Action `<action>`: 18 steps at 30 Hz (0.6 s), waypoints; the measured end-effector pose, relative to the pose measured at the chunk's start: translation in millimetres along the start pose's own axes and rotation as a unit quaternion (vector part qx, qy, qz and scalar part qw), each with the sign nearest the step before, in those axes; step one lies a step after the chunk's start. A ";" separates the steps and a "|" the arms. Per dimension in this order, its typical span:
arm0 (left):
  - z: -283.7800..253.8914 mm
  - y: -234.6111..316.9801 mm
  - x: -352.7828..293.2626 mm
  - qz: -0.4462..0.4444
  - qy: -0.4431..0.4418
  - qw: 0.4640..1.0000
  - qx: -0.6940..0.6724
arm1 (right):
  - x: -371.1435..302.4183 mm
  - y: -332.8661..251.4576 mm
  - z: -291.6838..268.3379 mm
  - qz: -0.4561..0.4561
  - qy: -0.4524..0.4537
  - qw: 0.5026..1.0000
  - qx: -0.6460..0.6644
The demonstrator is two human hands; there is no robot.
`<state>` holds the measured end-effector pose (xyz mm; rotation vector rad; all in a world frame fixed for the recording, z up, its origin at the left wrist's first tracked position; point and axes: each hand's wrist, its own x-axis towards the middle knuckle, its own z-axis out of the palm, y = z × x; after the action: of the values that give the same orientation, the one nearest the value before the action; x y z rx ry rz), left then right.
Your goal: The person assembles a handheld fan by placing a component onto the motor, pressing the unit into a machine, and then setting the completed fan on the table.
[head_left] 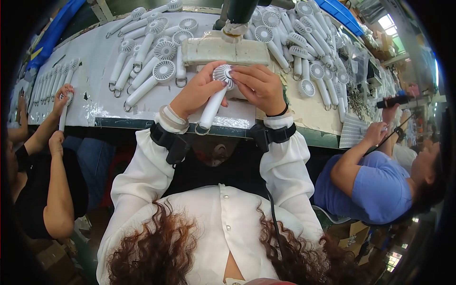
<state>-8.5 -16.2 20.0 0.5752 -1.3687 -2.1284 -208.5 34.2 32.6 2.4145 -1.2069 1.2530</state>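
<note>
Held between my two hands is a white handheld fan [213, 105], its handle tilted down toward me with a metal ring at the end. My left hand [198, 90] wraps around the fan's head from the left. On the other side, my right hand [262, 88] pinches the head's edge with fingertips and thumb; part of the grille is hidden under the fingers. Just beyond my hands sits a pale block-like pad [209, 51] beneath a dark machine column [239, 10].
Many white fans [164, 70] lie at the left, and another heap of fans [304, 38] is at the right. A co-worker's hand [65, 95] holds a fan at far left. At the right, another person [375, 175] holds a dark tool [395, 101]. A blue bin [339, 15] stands behind.
</note>
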 end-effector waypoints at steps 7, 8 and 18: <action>-1.8 -0.1 -0.2 0.000 -0.007 1.000 -0.005 | -0.4 -1.9 -1.2 0.000 -0.001 1.000 0.003; -1.6 0.6 -0.3 -0.001 -0.009 1.000 -0.004 | -0.5 -2.0 -1.2 -0.001 0.000 1.000 0.004; -0.6 0.6 -0.3 -0.003 -0.007 1.000 -0.001 | -0.2 -1.9 -1.2 0.000 0.002 1.000 0.005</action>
<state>-7.8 -16.7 20.4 0.5649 -1.3742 -2.1411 -207.9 36.1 33.7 2.4190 -1.2018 1.2662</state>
